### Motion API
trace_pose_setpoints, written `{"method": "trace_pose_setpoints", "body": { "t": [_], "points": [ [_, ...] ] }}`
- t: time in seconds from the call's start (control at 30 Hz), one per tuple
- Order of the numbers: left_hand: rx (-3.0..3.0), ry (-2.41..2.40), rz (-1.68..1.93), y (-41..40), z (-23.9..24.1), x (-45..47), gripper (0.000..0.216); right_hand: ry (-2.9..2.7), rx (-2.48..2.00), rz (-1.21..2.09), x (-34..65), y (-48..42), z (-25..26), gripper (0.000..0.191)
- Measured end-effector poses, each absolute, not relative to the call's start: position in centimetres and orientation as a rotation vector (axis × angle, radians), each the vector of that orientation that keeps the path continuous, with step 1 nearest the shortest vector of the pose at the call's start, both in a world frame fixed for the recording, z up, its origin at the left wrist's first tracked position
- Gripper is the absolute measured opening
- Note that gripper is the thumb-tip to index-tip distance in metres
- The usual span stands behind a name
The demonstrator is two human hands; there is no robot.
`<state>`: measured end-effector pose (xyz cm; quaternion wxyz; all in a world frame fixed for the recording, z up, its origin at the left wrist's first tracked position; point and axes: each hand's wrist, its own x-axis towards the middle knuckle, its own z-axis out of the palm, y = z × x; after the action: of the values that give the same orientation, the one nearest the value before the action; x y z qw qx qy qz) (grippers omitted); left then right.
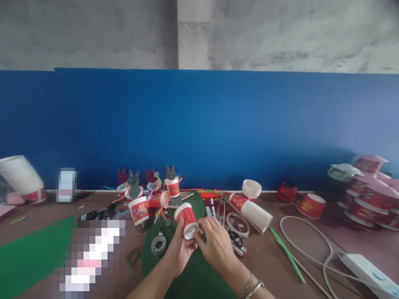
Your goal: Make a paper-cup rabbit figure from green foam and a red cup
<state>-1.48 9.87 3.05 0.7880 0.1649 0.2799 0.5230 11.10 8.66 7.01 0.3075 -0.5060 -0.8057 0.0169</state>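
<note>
In the middle of the head view a red paper cup point(187, 219) with a white rim is tilted, its white base facing me. My left hand point(180, 251) is closed around the cup's lower left side. The curled fingers of my right hand point(215, 240) pinch at the right edge of its base; anything small between them is hidden. Below both hands lies a dark green sheet point(193, 270). A grey roll of tape point(158, 245) rests left of my left hand. Scissors point(235, 238) and a clear tape roll point(237, 224) lie right of my right hand.
Decorated cups with animal heads point(172, 182) stand behind on the left. To the right are a stack of paper cups point(252, 211), green strips point(288, 255), a white cable point(324, 236) and a power strip point(368, 272). A blue panel point(199, 124) bounds the table's back.
</note>
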Motion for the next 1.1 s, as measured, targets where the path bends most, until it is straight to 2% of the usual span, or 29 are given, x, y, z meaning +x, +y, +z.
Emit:
{"method": "trace_pose_setpoints", "body": {
  "t": [0.1, 0.3, 0.63, 0.77, 0.87, 0.97, 1.1],
  "points": [
    [0.4, 0.633, 1.083, 9.7, 2.9, -1.3, 0.048, -2.19, -1.292, 0.003, 11.5, 9.0, 7.3, 0.027],
    [0.628, 0.626, 1.124, 9.2, 2.7, -1.2, 0.036, -2.214, -1.222, 0.19, 12.0, 9.3, 7.5, 0.022],
    [0.708, 0.675, 1.201, 9.8, 2.0, -1.6, 0.032, -2.277, -1.159, 0.192, 12.2, 9.6, 7.0, 0.021],
    [0.812, 0.883, 1.387, 10.2, 2.4, -2.0, 0.046, -2.263, -1.132, 0.319, 12.2, 9.2, 7.3, 0.028],
    [0.892, 1.094, 1.499, 10.6, 2.2, -2.5, 0.057, -2.234, -1.188, 0.387, 12.4, 9.4, 7.2, 0.025],
    [1.005, 1.262, 1.617, 10.5, 2.1, -2.5, 0.065, -2.173, -1.352, 0.355, 13.3, 10.6, 6.9, 0.02],
    [1.174, 1.393, 1.63, 9.7, 2.5, -1.8, 0.083, -2.136, -1.699, 0.213, 15.1, 14.2, 6.9, 0.027]
  ]
}}
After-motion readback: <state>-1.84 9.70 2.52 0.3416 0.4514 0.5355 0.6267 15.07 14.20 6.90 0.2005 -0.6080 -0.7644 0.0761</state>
